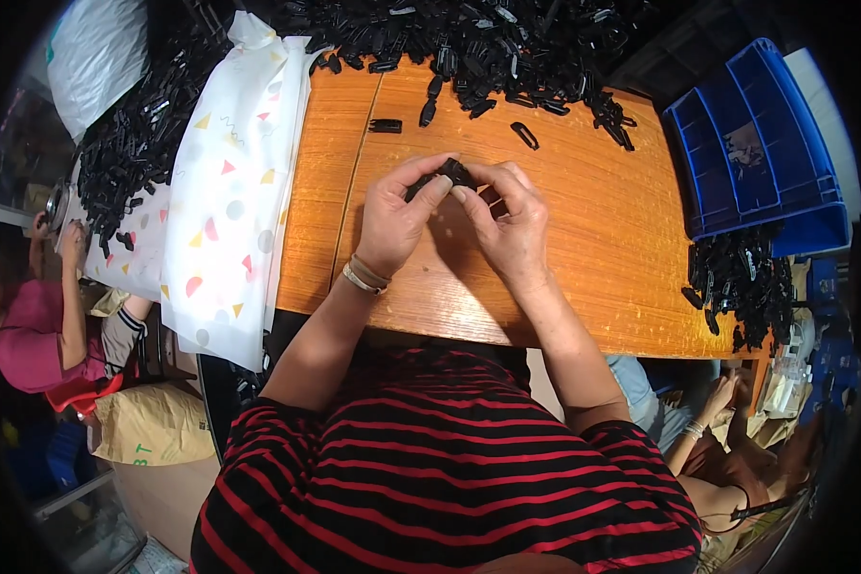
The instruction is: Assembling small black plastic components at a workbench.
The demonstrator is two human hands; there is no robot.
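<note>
Over the wooden table (603, 239), my left hand (395, 215) and my right hand (515, 215) meet with thumbs and fingertips pinched on a small black plastic piece (457, 173). The fingers cover much of it, so its exact shape is hard to make out. Just beyond my hands lie a short black piece (386, 125), a longer upright-lying one (431, 101) and an open loop-shaped one (524, 136). A big heap of similar black plastic pieces (488, 57) spreads along the far side.
Patterned white plastic sheeting (225, 210) covers the table's left part, beside another black heap (134, 153). At right stands a blue compartment bin (761, 143), with more black pieces (741, 282) below. People sit at left (43, 330) and lower right (727, 478).
</note>
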